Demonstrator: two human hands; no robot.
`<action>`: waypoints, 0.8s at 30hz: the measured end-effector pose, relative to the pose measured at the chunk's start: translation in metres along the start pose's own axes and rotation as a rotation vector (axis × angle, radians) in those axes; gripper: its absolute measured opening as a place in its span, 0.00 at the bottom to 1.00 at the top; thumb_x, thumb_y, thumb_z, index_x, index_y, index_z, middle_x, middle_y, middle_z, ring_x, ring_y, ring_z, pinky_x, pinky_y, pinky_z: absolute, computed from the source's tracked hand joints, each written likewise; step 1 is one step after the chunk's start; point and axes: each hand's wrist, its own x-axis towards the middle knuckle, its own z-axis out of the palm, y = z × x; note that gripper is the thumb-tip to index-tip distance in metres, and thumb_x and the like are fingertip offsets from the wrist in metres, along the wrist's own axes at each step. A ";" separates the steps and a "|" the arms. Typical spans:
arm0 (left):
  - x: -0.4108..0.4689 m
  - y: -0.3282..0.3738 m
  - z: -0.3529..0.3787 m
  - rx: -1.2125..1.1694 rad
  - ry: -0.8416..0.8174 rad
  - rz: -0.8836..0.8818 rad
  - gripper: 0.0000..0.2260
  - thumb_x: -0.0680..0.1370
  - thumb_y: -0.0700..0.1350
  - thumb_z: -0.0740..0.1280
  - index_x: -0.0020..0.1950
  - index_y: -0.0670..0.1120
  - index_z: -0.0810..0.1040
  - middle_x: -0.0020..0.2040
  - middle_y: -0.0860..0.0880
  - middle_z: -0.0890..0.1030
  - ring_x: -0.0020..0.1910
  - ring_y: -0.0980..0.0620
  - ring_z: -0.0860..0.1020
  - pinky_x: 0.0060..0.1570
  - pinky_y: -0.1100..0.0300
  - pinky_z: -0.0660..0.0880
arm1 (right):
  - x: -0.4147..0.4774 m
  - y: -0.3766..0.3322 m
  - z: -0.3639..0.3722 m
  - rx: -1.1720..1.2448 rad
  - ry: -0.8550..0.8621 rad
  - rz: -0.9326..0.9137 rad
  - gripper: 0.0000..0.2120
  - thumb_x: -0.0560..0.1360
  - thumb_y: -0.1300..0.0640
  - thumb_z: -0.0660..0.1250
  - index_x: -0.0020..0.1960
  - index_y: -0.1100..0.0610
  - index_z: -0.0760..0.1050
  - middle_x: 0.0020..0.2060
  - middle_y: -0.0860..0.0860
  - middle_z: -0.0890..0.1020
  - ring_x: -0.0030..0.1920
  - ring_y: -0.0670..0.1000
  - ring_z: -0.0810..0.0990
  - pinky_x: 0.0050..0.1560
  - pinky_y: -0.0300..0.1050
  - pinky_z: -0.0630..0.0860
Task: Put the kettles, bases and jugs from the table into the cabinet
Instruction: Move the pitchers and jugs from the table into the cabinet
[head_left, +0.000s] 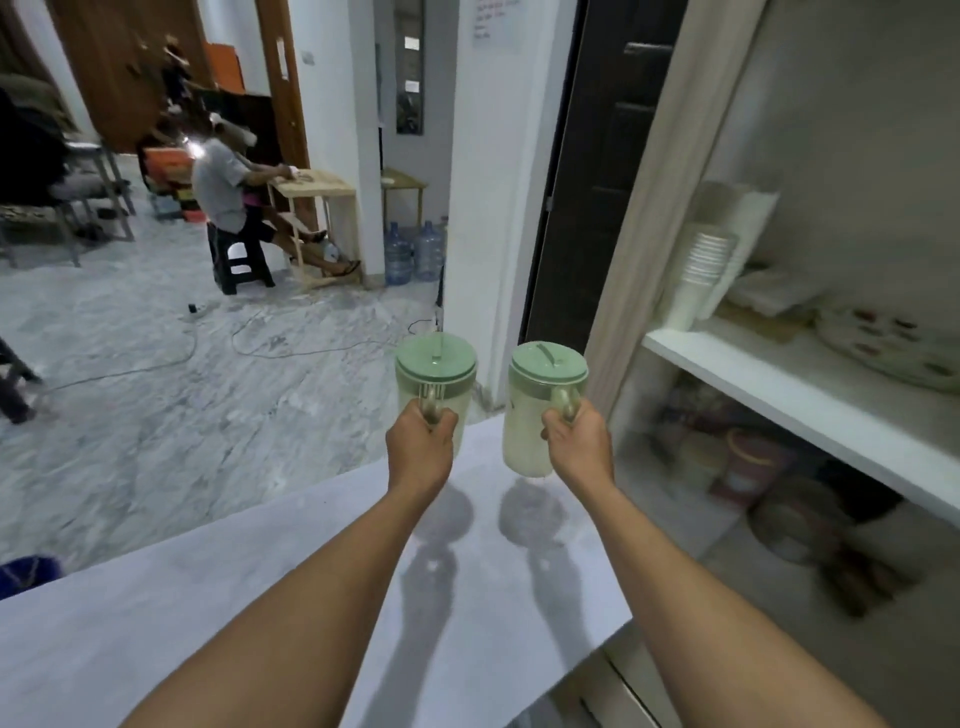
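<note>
Two jugs are up in the air above the far end of the white tabletop, one in each grip, their shadows lying separate on the surface below. The left grip is clenched round the handle of the left jug, and the right grip is wrapped the same way round the handle of the right jug; the two jugs hang side by side, near each other but apart, both about upright. Each is a tall cylinder of cloudy, translucent plastic under a pale green round lid with a small raised tab on top. A green loop handle runs down one side just under the lid band. The walls look thin and stiff, so they should be light to carry if empty. Whether anything is inside I cannot tell through the milky plastic, so it seems wise to keep them level. The smooth sides would be slippery to pinch, and the lids may only be pressed on, which makes the handle the sound place to hold and the lid a poor one. To the right stands the open cabinet, its white shelf flat and hard-edged, already bearing a stack of paper cups and a patterned plate. The compartment below holds blurred things I cannot name.
</note>
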 end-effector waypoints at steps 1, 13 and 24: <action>-0.005 0.006 -0.005 -0.008 -0.015 0.018 0.09 0.78 0.45 0.64 0.45 0.39 0.76 0.41 0.41 0.82 0.43 0.43 0.80 0.36 0.59 0.71 | -0.009 -0.006 -0.007 0.004 0.021 0.004 0.07 0.77 0.57 0.64 0.51 0.60 0.77 0.41 0.57 0.83 0.42 0.58 0.81 0.37 0.45 0.72; -0.106 0.112 -0.023 -0.120 -0.240 0.216 0.10 0.76 0.45 0.65 0.42 0.39 0.78 0.37 0.43 0.81 0.36 0.47 0.77 0.34 0.56 0.71 | -0.117 -0.056 -0.152 -0.046 0.349 0.004 0.10 0.74 0.54 0.65 0.46 0.60 0.78 0.40 0.57 0.84 0.43 0.60 0.83 0.41 0.51 0.77; -0.264 0.177 -0.034 -0.243 -0.449 0.346 0.09 0.78 0.44 0.65 0.40 0.42 0.79 0.34 0.47 0.80 0.34 0.51 0.76 0.31 0.60 0.68 | -0.271 -0.065 -0.290 -0.033 0.553 -0.039 0.07 0.77 0.60 0.65 0.41 0.59 0.75 0.32 0.51 0.78 0.35 0.51 0.76 0.36 0.45 0.70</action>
